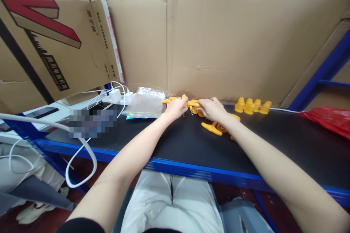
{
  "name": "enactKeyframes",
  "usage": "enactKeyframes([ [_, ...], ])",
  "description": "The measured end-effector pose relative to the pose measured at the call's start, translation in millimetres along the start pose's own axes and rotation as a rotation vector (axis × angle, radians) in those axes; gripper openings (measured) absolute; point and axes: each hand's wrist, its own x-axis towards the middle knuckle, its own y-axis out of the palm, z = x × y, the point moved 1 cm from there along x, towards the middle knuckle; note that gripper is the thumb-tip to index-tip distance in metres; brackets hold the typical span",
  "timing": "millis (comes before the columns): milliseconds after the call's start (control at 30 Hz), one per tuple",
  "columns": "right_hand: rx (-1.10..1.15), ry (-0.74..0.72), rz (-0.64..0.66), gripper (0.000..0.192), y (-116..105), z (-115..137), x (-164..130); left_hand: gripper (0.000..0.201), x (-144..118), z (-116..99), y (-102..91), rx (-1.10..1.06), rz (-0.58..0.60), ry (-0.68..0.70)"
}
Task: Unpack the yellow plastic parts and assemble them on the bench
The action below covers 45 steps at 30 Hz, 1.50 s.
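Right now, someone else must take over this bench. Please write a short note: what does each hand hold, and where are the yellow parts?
Left hand and right hand: both closed on a yellow piece at the back of the black table.
Loose yellow pieces lie just beside the right hand.
Four yellow pieces stand in a row to the right by the cardboard wall.
A clear bag lies left of the hands.

On the worktop (175, 142), both hands meet at the far edge, the left hand (176, 108) just left of the right hand (212, 110), over a cluster of plastic pieces (212, 128) (some hidden beneath). A row of cone pieces (251, 106) stands further right against the cardboard wall (218, 40); a plastic bag (144, 105) lies left, with chargers (119, 96) beyond it.
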Motion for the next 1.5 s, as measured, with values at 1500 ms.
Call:
enactKeyframes([
  [1500, -0.202, -0.187, -0.227, 0.020, 0.9, -3.4, -1.3, 0.012, 2.2, 7.6, 4.1, -0.921, 0.220, -0.422],
])
